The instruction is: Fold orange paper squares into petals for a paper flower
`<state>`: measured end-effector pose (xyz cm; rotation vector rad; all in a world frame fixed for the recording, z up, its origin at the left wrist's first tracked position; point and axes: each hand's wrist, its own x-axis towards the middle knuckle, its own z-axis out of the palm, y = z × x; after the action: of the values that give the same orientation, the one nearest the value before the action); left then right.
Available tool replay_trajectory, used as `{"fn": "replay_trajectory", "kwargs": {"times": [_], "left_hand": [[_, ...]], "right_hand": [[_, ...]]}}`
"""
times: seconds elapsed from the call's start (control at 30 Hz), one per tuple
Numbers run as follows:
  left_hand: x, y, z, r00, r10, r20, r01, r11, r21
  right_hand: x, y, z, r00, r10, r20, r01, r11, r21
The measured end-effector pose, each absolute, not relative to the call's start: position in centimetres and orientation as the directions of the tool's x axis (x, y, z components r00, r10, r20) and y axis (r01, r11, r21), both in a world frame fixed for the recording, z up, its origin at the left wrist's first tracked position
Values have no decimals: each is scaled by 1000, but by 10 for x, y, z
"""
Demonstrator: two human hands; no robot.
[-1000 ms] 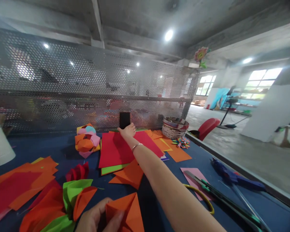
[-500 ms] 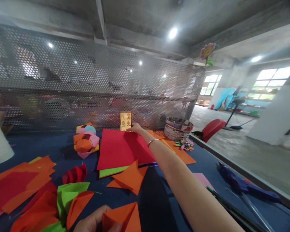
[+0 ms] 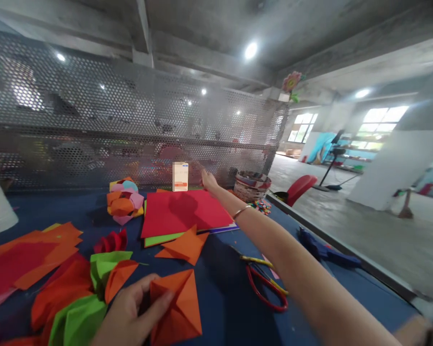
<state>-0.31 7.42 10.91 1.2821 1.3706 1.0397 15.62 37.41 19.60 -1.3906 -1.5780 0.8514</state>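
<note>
My left hand pinches a folded orange paper square, its thumb lying across the creased face. My right hand reaches far forward, just right of an upright phone with a lit screen. A small gap separates that hand from the phone; one finger points up and nothing shows in it. Below it lies a stack of red sheets, with green and purple edges underneath. An orange folded paper piece rests at the stack's front edge. Scissors with red handles lie beside my right forearm.
Red and orange sheets and green folded pieces lie at left. A paper ball, a woven basket and a blue glue gun surround the work area. A perforated metal screen bounds the back.
My right hand has moved right, off the phone, whose screen now shows a different page. The orange square in my left hand is higher in view. The scissors have come into sight.
</note>
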Motion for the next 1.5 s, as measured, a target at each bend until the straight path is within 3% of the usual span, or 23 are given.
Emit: {"fn": "replay_trajectory", "kwargs": {"times": [0.27, 0.43, 0.83, 1.03, 1.5], "left_hand": [[-10, 75, 111, 100, 994, -52, 158, 36, 987], [-15, 76, 111, 85, 996, -27, 208, 9, 978], [-15, 74, 120, 66, 998, 5, 210, -19, 978], [-14, 71, 125, 23, 1000, -21, 169, 17, 986], [-24, 76, 125, -140, 987, -76, 222, 106, 969]], "right_hand": [[179, 242, 181, -222, 975, 28, 366, 110, -924], [183, 170, 157, -344, 937, 62, 262, 159, -952], [189, 132, 126, -707, 706, -42, 167, 109, -980], [186, 129, 120, -750, 661, -37, 167, 135, -977], [184, 135, 110, -677, 736, -1, 295, 270, -917]]}}
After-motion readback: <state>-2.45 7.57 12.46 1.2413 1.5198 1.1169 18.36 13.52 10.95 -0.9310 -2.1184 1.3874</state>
